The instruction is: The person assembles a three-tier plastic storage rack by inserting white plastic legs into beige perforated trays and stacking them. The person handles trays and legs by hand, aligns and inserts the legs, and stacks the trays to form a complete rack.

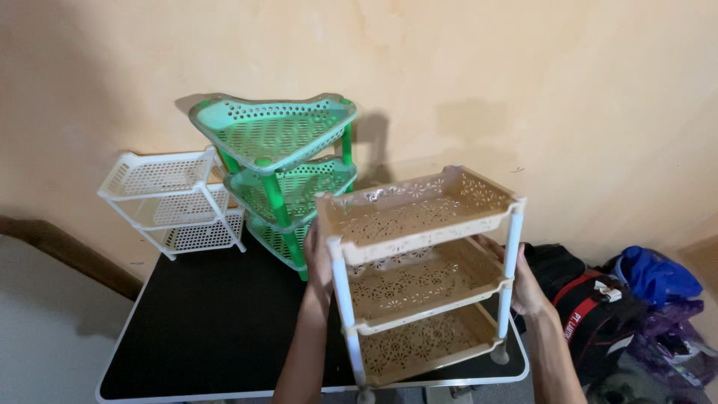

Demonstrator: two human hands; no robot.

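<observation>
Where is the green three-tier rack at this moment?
In the head view, the green triangular rack stands at the back of the black table against the wall, between the white rack on its left and the hand-held beige rack.

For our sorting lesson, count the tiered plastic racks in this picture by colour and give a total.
Beige rack, rectangular, held between the left hand and right hand: 1
Green rack, triangular, on the black table: 1
White rack, on the table by the wall: 1
Total: 3 racks
</observation>
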